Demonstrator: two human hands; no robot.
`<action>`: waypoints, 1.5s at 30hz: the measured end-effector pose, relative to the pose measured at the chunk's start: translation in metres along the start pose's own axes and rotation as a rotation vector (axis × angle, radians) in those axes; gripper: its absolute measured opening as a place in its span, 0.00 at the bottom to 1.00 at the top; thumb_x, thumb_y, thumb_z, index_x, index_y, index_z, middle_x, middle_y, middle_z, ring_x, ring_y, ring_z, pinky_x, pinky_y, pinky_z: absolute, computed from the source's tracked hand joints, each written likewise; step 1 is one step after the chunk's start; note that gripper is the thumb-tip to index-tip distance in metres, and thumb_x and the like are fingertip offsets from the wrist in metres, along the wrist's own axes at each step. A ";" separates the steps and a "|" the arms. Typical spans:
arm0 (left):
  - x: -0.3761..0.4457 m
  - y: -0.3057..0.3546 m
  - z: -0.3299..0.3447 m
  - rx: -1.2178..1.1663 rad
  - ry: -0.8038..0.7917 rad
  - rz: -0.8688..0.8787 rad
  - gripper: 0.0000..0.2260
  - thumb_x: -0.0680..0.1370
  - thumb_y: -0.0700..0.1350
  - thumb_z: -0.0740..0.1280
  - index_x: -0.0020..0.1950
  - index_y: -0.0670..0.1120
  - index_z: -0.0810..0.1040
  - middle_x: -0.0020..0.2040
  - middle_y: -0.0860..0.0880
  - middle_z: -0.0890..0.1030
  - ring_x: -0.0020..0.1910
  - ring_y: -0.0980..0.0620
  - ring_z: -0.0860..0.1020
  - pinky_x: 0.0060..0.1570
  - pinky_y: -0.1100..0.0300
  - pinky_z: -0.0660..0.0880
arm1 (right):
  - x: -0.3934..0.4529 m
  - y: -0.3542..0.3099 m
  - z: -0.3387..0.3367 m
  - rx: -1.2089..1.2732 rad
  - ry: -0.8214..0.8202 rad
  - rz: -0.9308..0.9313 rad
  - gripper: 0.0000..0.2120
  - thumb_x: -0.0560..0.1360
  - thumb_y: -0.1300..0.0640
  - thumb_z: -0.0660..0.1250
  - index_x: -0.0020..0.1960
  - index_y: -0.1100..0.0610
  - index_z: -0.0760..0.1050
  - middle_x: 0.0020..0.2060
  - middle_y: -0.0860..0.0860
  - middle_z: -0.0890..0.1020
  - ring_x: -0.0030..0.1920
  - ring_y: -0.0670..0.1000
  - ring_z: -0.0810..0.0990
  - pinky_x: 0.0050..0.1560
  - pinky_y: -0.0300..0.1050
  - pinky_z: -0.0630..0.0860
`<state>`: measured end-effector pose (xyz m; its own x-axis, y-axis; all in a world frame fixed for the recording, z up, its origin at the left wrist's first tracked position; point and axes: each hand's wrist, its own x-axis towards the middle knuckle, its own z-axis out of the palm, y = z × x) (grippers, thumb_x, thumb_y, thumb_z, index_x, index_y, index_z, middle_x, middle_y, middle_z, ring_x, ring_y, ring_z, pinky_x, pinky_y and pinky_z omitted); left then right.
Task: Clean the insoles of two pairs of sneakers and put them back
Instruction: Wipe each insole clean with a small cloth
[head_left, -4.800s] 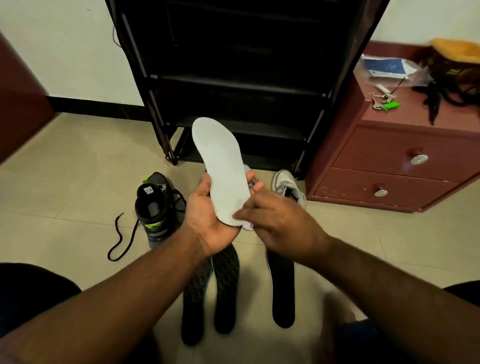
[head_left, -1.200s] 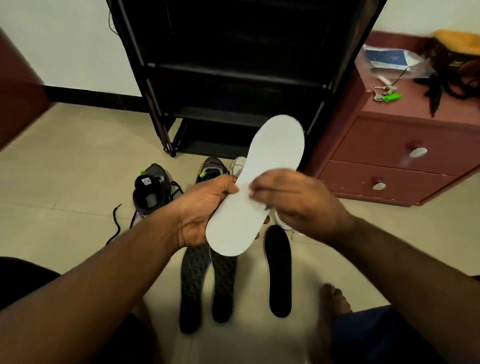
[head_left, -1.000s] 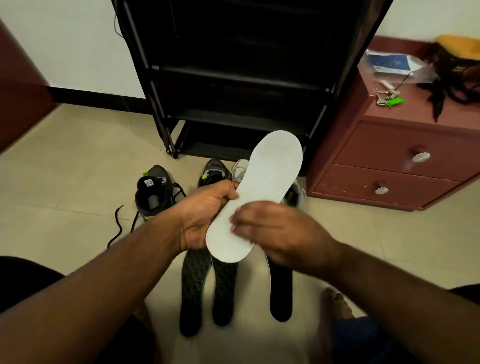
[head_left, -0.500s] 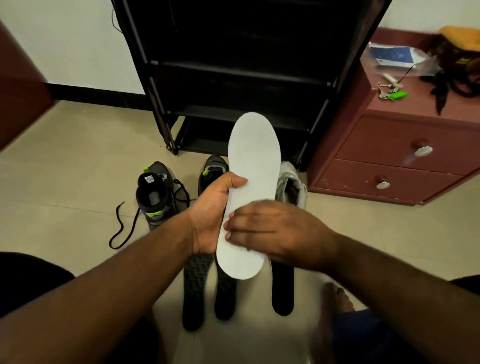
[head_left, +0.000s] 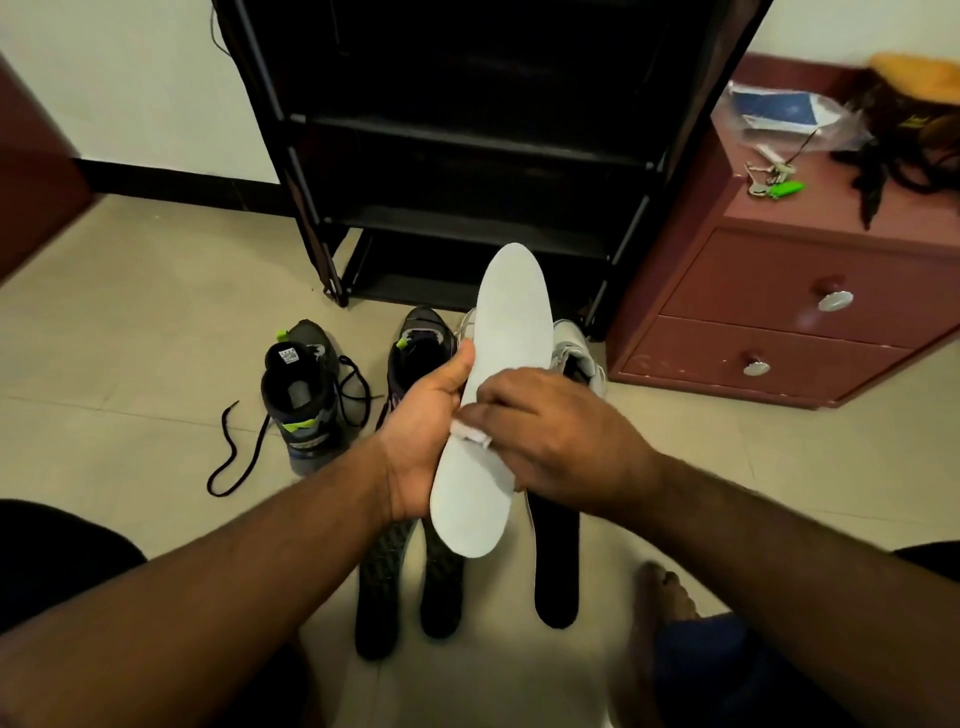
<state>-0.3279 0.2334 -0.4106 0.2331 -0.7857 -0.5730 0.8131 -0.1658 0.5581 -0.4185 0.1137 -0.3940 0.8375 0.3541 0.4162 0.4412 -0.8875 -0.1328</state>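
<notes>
Left hand (head_left: 423, 441) gripping white insole (head_left: 498, 364), right hand (head_left: 550, 436) pinching wipe (head_left: 470, 432) — sneakers (head_left: 301, 395) behind

The white insole (head_left: 496, 395) has swung from tilted right to nearly upright; the right hand (head_left: 550, 436) has slid up its middle. A small white wipe (head_left: 470, 432) now shows under that hand's fingers (head_left: 480, 413).

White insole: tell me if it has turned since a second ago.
Yes. The white insole swung upright; its tip left the red drawer cabinet for the black rack.

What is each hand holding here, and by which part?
Left hand grips the white insole along its left edge near the middle. Right hand pinches a small white wipe against its surface.
</notes>
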 end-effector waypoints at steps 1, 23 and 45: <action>0.001 0.000 -0.002 -0.021 0.001 0.001 0.33 0.77 0.69 0.54 0.61 0.45 0.82 0.53 0.44 0.82 0.48 0.44 0.80 0.51 0.52 0.77 | -0.001 -0.008 0.002 0.039 -0.020 -0.028 0.16 0.65 0.64 0.77 0.51 0.65 0.80 0.43 0.60 0.81 0.43 0.58 0.81 0.44 0.53 0.81; 0.004 -0.013 0.002 -0.168 -0.042 0.074 0.30 0.79 0.65 0.54 0.62 0.45 0.82 0.55 0.42 0.82 0.48 0.42 0.81 0.50 0.48 0.79 | 0.008 0.001 -0.004 0.182 -0.104 0.152 0.10 0.71 0.64 0.62 0.48 0.62 0.81 0.42 0.57 0.81 0.43 0.57 0.80 0.46 0.51 0.78; 0.008 -0.026 0.005 -0.051 -0.076 0.017 0.31 0.78 0.68 0.52 0.57 0.46 0.83 0.49 0.40 0.82 0.44 0.41 0.81 0.40 0.49 0.80 | 0.016 0.025 -0.022 0.013 -0.303 0.449 0.14 0.79 0.60 0.61 0.63 0.54 0.76 0.56 0.51 0.76 0.58 0.49 0.74 0.58 0.44 0.71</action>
<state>-0.3495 0.2287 -0.4270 0.2075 -0.8315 -0.5154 0.8358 -0.1231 0.5350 -0.4014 0.0910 -0.3710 0.9992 0.0118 0.0383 0.0210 -0.9681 -0.2497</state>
